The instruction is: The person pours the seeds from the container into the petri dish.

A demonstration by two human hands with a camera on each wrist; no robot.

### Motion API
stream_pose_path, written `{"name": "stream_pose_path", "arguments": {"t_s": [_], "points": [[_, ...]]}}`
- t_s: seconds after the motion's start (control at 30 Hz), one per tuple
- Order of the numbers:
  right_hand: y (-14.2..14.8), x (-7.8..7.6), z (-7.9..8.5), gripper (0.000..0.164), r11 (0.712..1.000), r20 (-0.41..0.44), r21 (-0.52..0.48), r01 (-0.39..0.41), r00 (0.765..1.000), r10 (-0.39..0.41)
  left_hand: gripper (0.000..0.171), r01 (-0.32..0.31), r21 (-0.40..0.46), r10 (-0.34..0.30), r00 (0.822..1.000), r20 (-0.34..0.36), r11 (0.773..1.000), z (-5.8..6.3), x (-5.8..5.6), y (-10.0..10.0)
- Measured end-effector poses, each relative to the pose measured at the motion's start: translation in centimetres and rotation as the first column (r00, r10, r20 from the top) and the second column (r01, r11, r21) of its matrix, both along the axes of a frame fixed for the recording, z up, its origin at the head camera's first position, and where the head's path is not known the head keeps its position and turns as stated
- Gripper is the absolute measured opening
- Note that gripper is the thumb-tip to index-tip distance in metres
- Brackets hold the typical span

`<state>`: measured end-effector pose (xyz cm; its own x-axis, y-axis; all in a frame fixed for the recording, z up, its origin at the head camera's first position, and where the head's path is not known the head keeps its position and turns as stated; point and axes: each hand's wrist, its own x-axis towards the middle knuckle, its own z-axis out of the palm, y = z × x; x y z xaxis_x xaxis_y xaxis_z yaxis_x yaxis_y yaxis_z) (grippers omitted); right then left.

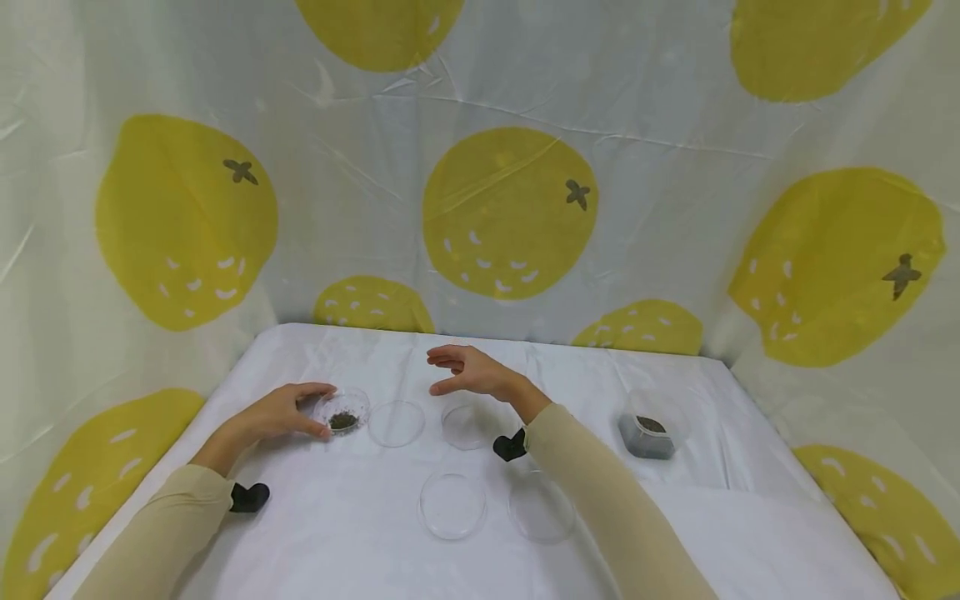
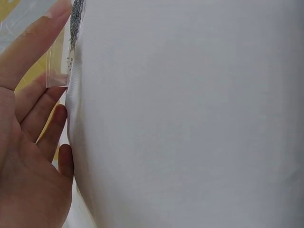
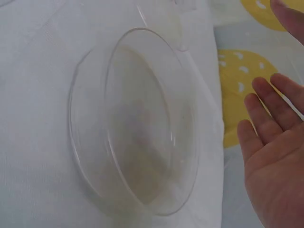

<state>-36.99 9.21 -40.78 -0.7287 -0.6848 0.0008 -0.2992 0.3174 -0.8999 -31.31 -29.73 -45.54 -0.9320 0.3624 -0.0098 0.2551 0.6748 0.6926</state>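
Our left hand holds a transparent dish by its side, thumb and fingers lightly about the wall; the dish sits toward the far left corner of the white-covered table, dark grains loose on its floor. Our right hand is raised, fingers extended and well spread from the thumb, gripping nothing, beyond a second dish. Between the two dishes lies a transparent round piece; two more, a left round and a right round, lie closer to the near edge. Toward the right edge stands a see-through container with dark material inside.

To steady the dish well, we should judge light, even pressure low on its wall best: a hard squeeze could tip or skid it and scatter the grains. Level handling seems wise. We find no brand, label or writing to read on any piece.
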Motion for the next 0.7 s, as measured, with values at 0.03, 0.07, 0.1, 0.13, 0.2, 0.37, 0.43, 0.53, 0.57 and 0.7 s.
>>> {"name": "stream_pose_path", "arguments": {"t_s": [0.03, 0.07, 0.1, 0.13, 0.2, 0.37, 0.43, 0.53, 0.57, 0.7], "points": [[-0.2, -0.1, -0.2, 0.075, 1.000, 0.003, 0.005, -0.003, 1.000, 0.003, 0.087, 0.003, 0.000, -0.003, 1.000, -0.001, 1.000, 0.1, 0.0, 0.1], [-0.3, -0.1, -0.4, 0.076, 1.000, 0.006, 0.009, -0.006, 1.000, 0.006, 0.087, 0.005, 0.002, -0.005, 1.000, -0.001, 1.000, 0.2, 0.0, 0.2], [-0.5, -0.2, -0.6, 0.076, 1.000, 0.008, 0.013, -0.010, 1.000, 0.010, 0.086, 0.007, 0.003, -0.007, 1.000, 0.000, 1.000, 0.4, 0.0, 0.3], [-0.8, -0.2, -0.8, 0.077, 1.000, 0.011, 0.016, -0.012, 1.000, 0.012, 0.086, 0.010, 0.005, -0.010, 1.000, 0.000, 1.000, 0.5, 0.0, 0.3], [-1.3, -0.2, -1.1, 0.079, 1.000, 0.007, 0.029, -0.011, 1.000, 0.011, 0.086, 0.011, 0.009, -0.011, 1.000, 0.003, 1.000, 0.7, 0.1, 0.4], [-2.6, 0.0, -1.6, 0.084, 0.983, -0.061, 0.183, -0.020, 0.998, 0.032, 0.085, 0.002, 0.004, -0.002, 1.000, 0.011, 1.000, 0.7, 0.2, 0.2], [-3.0, 0.2, -1.8, 0.086, 0.963, -0.094, 0.267, -0.022, 0.994, 0.049, 0.085, 0.001, 0.002, -0.001, 1.000, 0.009, 1.000, 0.5, 0.2, 0.1], [-3.5, 0.3, -2.2, 0.087, 0.935, -0.136, 0.354, -0.015, 0.988, 0.067, 0.085, 0.003, 0.005, -0.003, 1.000, 0.004, 1.000, 0.3, 0.2, 0.0], [-3.6, 0.3, -2.4, 0.087, 0.929, -0.150, 0.370, -0.013, 0.986, 0.074, 0.085, 0.004, 0.006, -0.004, 1.000, 0.003, 1.000, 0.3, 0.1, 0.0], [-3.9, 0.4, -2.8, 0.090, 0.898, -0.209, 0.440, -0.007, 0.972, 0.111, 0.086, 0.001, 0.014, -0.002, 1.000, 0.009, 1.000, 0.4, 0.2, 0.1]]}}
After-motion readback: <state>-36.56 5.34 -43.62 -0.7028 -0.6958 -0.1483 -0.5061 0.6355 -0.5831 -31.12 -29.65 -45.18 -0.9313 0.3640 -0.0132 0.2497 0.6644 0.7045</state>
